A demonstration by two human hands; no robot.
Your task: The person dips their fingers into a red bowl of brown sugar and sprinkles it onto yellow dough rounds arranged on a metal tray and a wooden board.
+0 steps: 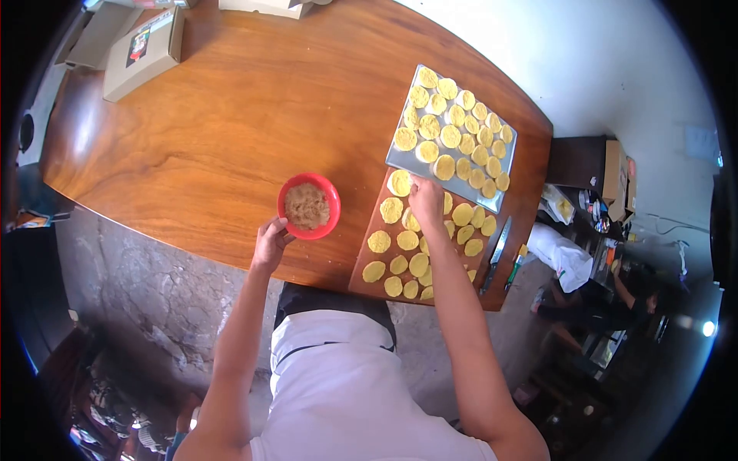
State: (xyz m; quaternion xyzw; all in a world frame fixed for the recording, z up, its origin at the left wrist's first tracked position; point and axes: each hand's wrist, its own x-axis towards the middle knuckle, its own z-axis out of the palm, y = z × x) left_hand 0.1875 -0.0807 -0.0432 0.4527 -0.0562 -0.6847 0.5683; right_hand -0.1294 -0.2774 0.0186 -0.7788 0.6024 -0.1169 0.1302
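Note:
My left hand grips the near rim of a red bowl, which holds a light brown crumbly substance. Over a brown board my right hand is closed, its fingertips beside a yellow-topped round piece. What those fingers hold, if anything, is hidden. Several more yellow rounds lie in loose rows on the board, some covered by my right forearm. Behind the board a metal tray carries many similar rounds, thicker and pale at the sides.
To the right of the board's rounds lie a knife and a green-handled tool. Cardboard boxes stand at the far left of the wooden table. Another person is at the right, beyond a white cloth-like bundle.

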